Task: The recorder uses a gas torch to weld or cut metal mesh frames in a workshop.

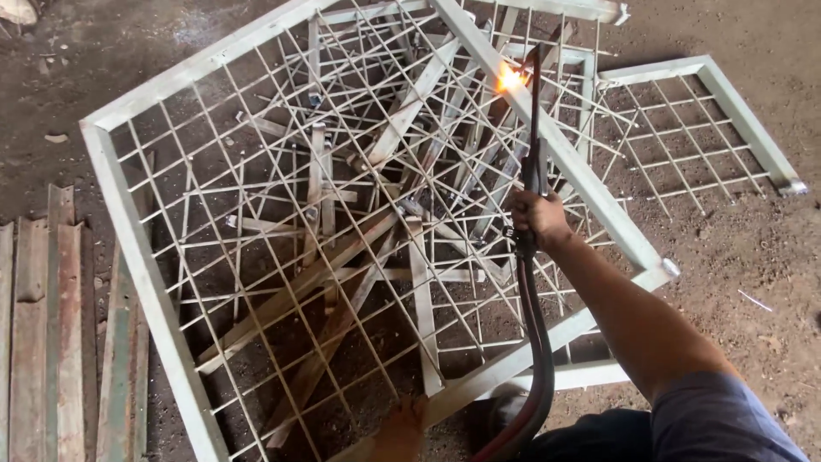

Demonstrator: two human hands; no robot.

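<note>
Bare forearm, short blue-grey sleeve (dark trousers below), bare foot.

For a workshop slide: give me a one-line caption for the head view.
Right hand holds a welding holder sparking on a white grille frame over dirt floor.

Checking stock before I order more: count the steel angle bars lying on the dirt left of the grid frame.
About 4 angle bars lie side by side at the left edge, beside the white grid frame. More may be hidden past the picture's edge.
</note>
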